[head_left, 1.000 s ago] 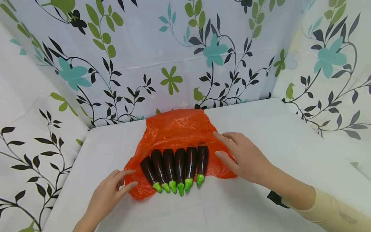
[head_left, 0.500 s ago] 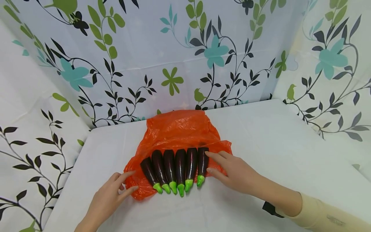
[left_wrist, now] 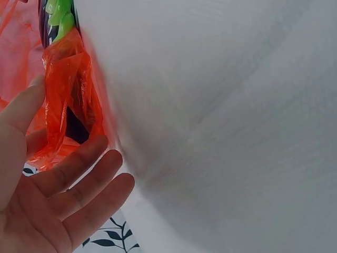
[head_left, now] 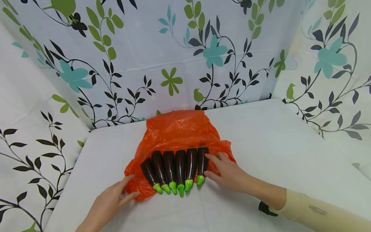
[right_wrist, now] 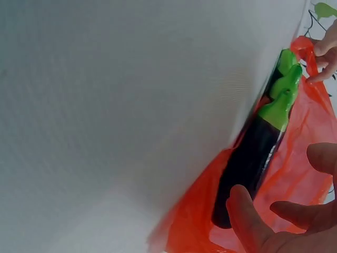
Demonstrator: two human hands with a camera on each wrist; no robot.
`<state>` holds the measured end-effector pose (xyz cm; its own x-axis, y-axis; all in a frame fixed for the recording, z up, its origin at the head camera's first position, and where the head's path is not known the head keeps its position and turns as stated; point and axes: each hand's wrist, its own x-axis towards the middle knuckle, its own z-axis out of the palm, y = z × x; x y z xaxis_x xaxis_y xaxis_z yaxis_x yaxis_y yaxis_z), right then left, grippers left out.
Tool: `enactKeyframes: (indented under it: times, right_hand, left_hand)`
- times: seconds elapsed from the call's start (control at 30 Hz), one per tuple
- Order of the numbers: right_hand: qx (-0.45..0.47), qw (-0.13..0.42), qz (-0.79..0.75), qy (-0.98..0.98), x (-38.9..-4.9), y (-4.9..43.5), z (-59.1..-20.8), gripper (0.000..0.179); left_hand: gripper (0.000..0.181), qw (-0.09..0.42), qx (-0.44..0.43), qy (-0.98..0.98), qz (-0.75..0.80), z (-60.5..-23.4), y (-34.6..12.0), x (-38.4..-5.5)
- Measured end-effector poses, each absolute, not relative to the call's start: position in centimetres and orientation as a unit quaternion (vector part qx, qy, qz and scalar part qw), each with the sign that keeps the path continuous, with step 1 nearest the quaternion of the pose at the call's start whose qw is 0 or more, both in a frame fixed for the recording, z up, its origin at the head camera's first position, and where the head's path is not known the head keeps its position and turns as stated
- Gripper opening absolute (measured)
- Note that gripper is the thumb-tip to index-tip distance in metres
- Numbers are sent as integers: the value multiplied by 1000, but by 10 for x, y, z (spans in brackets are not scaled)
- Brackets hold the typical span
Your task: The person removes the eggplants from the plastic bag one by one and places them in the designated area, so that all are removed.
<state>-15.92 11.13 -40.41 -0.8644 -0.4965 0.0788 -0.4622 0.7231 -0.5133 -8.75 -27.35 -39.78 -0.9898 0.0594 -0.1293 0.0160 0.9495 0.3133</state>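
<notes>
Several glossy dark purple eggplants (head_left: 180, 167) lie side by side on a crumpled orange-red plastic bag (head_left: 181, 129), their bright green stems toward me. My left hand (head_left: 105, 204) is at the bag's left edge, thumb and fingers apart with nothing between them. In the left wrist view its fingers (left_wrist: 79, 163) lie close to the bag's folded edge; whether they touch it I cannot tell. My right hand (head_left: 227, 174) reaches in from the right, its fingertips beside the rightmost eggplant (head_left: 202, 161). In the right wrist view its thumb (right_wrist: 243, 208) overlaps that eggplant (right_wrist: 253, 153), fingers spread.
A white cloth-covered table (head_left: 275, 141) lies under the bag. Behind it and at both sides hang white curtains (head_left: 139, 38) printed with leaves, flowers and birds. A black band (head_left: 266, 208) shows under my right wrist, near the pale yellow sleeve (head_left: 307, 206).
My right hand has moved left, from over the bag's right part to the rightmost eggplant. My left hand has shifted only slightly downward. The eggplants stay in their row.
</notes>
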Motion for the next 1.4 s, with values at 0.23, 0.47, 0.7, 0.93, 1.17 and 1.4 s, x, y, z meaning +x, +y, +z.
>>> enactKeyframes:
  times: [0.23,0.47,0.7,0.93,1.17,1.4]
  right_hand:
    - [-270,36,-273,923,-166,110,-412,64]
    - [-265,45,-282,921,-172,107,-416,64]
    - [-265,51,-291,918,-175,105,-416,66]
    - [-285,65,-286,912,-176,102,-416,63]
    - [-290,89,-293,907,-177,100,-415,59]
    - [-279,98,-302,906,-178,100,-414,56]
  left_hand:
    - [67,76,19,982,172,-402,-273,-87]
    - [56,71,31,984,160,-402,-272,-86]
    - [55,72,34,985,155,-401,-270,-88]
    - [57,80,24,984,158,-400,-270,-89]
    - [57,81,23,984,158,-400,-270,-89]
    - [55,71,28,984,160,-400,-271,-88]
